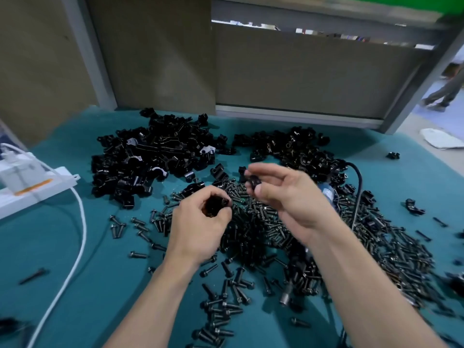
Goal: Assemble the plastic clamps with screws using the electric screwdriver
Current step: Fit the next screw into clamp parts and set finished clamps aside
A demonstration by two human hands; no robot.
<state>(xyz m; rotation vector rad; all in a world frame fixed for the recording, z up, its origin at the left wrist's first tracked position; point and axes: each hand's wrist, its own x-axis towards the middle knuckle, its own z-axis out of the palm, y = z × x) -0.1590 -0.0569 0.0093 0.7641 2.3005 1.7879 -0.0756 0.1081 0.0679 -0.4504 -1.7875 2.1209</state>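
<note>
My left hand [198, 222] grips a black plastic clamp half [216, 204] in curled fingers above the screw heap. My right hand [288, 194] pinches a second black clamp piece [253, 180] between thumb and fingertips, a short way to the right of the left hand. The two pieces are apart. Below both hands spreads a heap of black screws [263, 237]. The electric screwdriver [327, 193], blue-bodied with a black cable, lies on the table behind my right wrist, mostly hidden. Its metal tip [285, 296] shows between my forearms.
Two piles of black clamp parts lie at the back, one left [155, 156] and one right [296, 149]. A white power strip [32, 182] with a white cable [75, 259] sits at the left. The teal table cover [75, 310] ends at grey partition panels [301, 71].
</note>
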